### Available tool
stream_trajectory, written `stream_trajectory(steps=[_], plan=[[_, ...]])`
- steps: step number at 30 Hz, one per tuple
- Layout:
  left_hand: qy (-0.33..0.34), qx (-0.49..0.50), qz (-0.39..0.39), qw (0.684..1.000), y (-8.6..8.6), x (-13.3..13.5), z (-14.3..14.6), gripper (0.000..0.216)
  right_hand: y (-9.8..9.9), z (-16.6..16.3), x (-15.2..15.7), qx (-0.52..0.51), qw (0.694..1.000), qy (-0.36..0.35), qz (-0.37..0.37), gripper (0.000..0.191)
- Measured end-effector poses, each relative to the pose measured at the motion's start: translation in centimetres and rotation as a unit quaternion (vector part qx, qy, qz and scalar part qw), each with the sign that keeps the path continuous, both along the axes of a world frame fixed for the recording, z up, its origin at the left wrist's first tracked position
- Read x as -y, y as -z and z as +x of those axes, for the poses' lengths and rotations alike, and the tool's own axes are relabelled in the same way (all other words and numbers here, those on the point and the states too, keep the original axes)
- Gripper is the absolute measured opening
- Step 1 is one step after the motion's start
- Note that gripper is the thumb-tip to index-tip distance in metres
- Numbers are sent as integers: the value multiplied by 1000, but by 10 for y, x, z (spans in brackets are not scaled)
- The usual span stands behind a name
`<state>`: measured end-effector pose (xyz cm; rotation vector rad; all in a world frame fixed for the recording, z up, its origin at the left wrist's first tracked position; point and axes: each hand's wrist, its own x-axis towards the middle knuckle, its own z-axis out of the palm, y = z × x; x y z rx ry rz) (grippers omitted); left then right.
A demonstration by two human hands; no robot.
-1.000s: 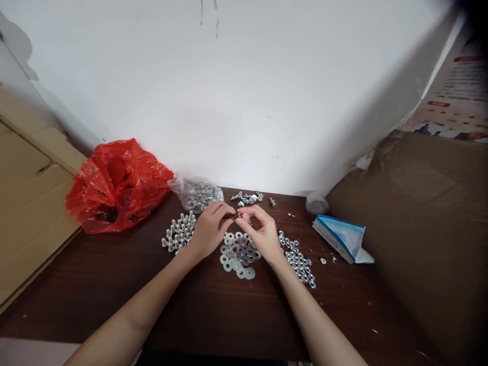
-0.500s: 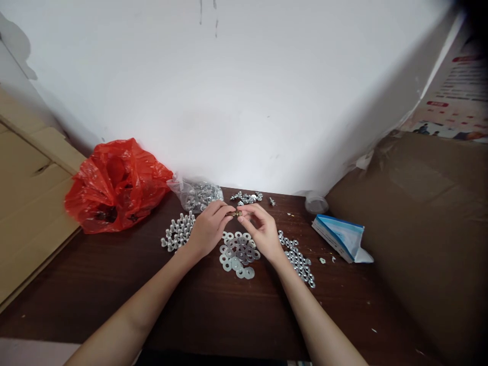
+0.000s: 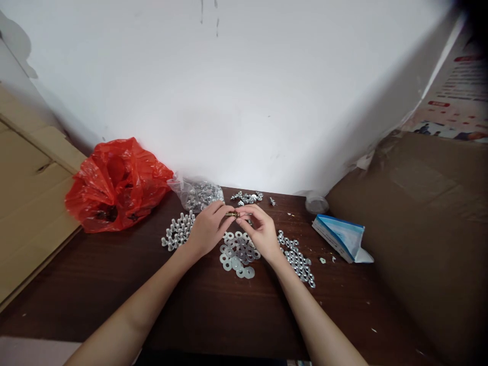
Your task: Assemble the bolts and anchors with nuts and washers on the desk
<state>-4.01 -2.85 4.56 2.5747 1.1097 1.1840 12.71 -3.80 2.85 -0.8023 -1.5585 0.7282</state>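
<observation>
A small bolt (image 3: pixel 231 214), brassy in the shade, lies roughly level between my two hands. My left hand (image 3: pixel 208 227) pinches its left end with thumb and forefinger. At its right end, the fingertips of my right hand (image 3: pixel 261 230) close around a ring-like part that could be a nut or the head; fingers partly hide it. Below the hands spreads a pile of flat washers (image 3: pixel 235 263). Upright bolts (image 3: pixel 176 234) stand in a group beside my left hand. Several nuts (image 3: pixel 301 264) lie to the right of my right wrist.
By the wall are bolts with parts fitted (image 3: pixel 247 197) and a clear bag of hardware (image 3: pixel 200 194). A red plastic bag (image 3: pixel 118 188) sits at left, near cardboard (image 3: pixel 34 203). To the right are a clear round container (image 3: pixel 316 203), a blue-white packet (image 3: pixel 339 236) and a large brown box (image 3: pixel 419 229).
My right fingertips have shifted slightly left along the bolt and turned a little. More of the bolt's left part shows now. The piles stay as they were.
</observation>
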Motion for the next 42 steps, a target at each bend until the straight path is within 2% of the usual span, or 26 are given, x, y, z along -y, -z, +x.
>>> stream_trajectory(steps=[22, 32, 42], plan=[[-42, 11, -3, 999, 0, 3, 4, 9, -2, -3, 3, 1, 999, -18, -33, 17], [-34, -16, 14, 999, 1, 2, 3, 9, -3, -3, 5, -16, 993, -26, -111, 20], [-12, -7, 36, 999, 3, -1, 3, 7, -1, -4, 2, -38, 991, -28, -129, 21]])
